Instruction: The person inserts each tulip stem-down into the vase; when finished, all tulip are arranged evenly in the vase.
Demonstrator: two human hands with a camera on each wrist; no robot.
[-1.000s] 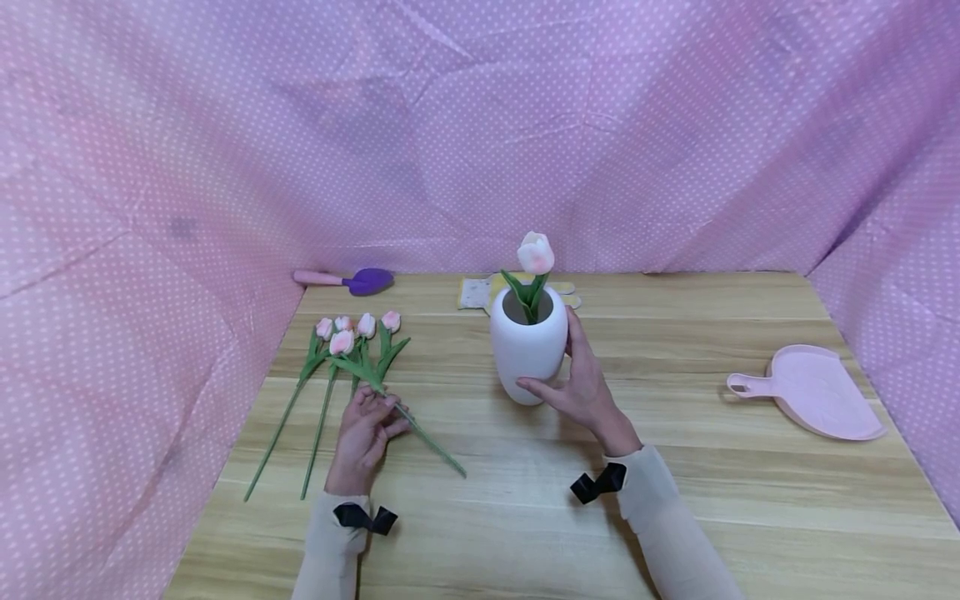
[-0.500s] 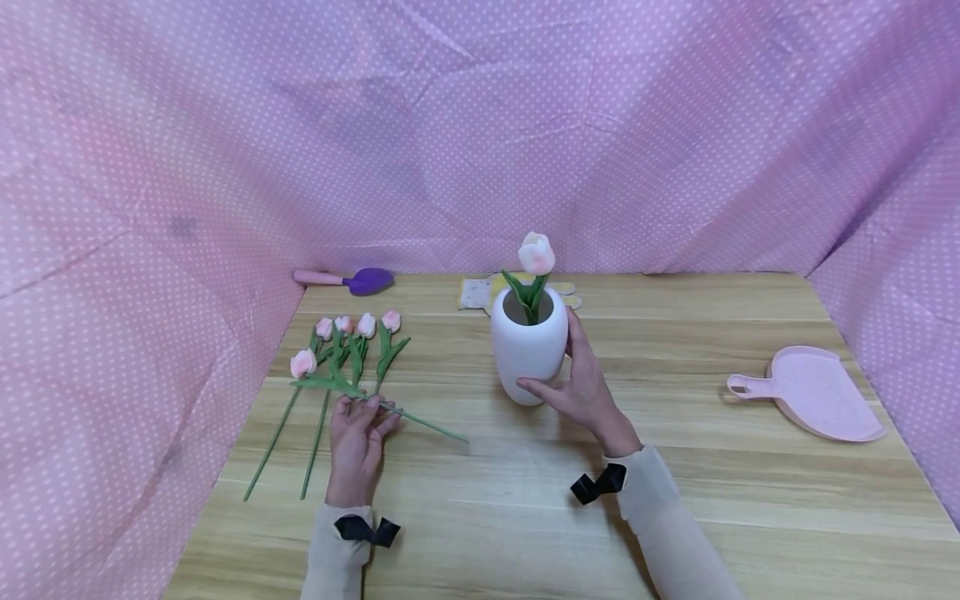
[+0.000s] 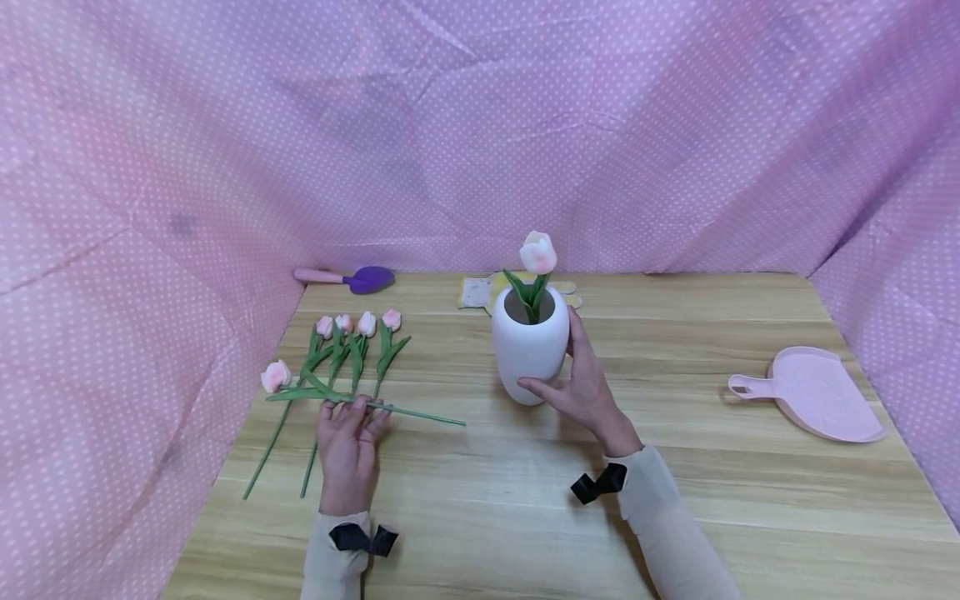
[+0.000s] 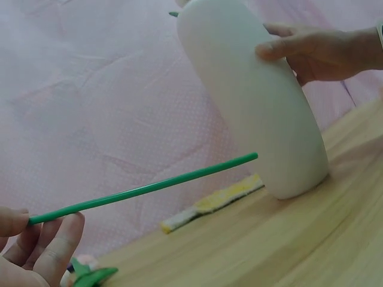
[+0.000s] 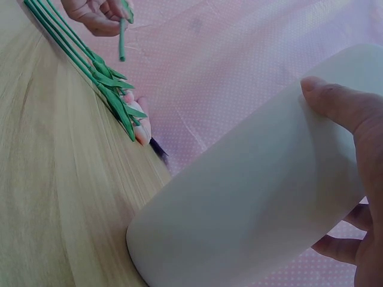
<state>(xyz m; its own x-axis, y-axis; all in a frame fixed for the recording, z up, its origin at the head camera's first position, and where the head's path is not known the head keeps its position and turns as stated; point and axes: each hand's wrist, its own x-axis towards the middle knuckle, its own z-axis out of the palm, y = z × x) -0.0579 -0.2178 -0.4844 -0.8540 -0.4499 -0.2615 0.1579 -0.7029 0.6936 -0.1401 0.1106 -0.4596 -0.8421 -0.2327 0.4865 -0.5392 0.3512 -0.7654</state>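
Head view: the left hand point(image 3: 348, 454) pinches a tulip point(image 3: 408, 412) by its stem; it lies crosswise, bloom to that hand's left, bare stem end toward the right hand point(image 3: 585, 396), which grips the white vase point(image 3: 529, 358). A second ago the stem slanted toward the person; the bloom has since swung left.

Left wrist view: the stem's free end points vaseward, tilted slightly up.

Right wrist view: thumb and fingers clasp the vase, the left hand well apart.

On the wood-grained table point(image 3: 487, 517), a white oval vase point(image 3: 523, 358) holds one pink-white tulip point(image 3: 538, 252); a yellow-and-white glove point(image 3: 476, 293) lies behind the vase, four green-stemmed pink tulips point(image 3: 367, 324) to its left, a purple-bladed trowel point(image 3: 369, 281) behind those, a flat pink dustpan point(image 3: 825, 393) over right.
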